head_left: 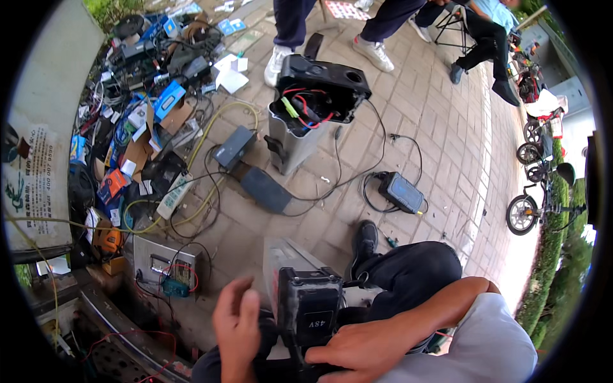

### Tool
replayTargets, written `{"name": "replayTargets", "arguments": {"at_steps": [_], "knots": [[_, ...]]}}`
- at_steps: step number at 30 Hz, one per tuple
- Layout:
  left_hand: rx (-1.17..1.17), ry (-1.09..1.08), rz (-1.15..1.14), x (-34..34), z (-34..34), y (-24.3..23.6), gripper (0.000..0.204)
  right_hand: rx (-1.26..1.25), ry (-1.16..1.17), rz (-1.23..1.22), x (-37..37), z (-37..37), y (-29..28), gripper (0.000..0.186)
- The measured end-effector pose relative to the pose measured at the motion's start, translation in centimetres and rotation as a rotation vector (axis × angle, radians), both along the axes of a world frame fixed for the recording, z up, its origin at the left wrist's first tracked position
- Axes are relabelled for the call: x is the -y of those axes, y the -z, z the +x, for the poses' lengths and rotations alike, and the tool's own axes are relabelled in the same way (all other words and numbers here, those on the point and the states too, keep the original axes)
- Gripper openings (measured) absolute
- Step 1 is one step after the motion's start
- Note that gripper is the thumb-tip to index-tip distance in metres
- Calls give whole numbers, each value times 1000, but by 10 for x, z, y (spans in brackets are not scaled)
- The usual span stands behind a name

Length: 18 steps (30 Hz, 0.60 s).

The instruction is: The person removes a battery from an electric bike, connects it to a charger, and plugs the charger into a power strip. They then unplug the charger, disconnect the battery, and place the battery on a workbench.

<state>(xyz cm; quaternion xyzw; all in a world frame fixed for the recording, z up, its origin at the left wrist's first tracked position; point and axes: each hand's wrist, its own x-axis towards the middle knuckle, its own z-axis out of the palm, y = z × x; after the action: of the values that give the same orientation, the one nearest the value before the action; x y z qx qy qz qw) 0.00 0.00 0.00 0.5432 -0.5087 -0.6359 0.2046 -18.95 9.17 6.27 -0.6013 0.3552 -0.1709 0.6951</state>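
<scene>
A silver battery pack with a black end cap stands between my legs. My left hand is raised just left of it, slightly blurred, with nothing held and the fingers apart. At the pack's near end, my right hand is closed against its black handle end; the fingertips are partly hidden. Ahead on the pavement is a second battery case, its black lid tipped open. Red and black wires and a green-yellow connector show inside it.
Chargers and cables lie on the brick pavement. A power strip and metal box stand left, before a heap of boxes and electronics. People are ahead; bicycles line the right.
</scene>
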Motion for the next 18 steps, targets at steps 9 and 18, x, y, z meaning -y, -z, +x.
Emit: {"name": "replayTargets", "arguments": {"at_steps": [9, 18], "knots": [[274, 278, -39, 11, -9, 32, 38, -363, 78, 145, 14, 42, -39, 28], [541, 758, -10, -36, 20, -190, 36, -813, 401, 306, 7, -53, -101, 30]]}}
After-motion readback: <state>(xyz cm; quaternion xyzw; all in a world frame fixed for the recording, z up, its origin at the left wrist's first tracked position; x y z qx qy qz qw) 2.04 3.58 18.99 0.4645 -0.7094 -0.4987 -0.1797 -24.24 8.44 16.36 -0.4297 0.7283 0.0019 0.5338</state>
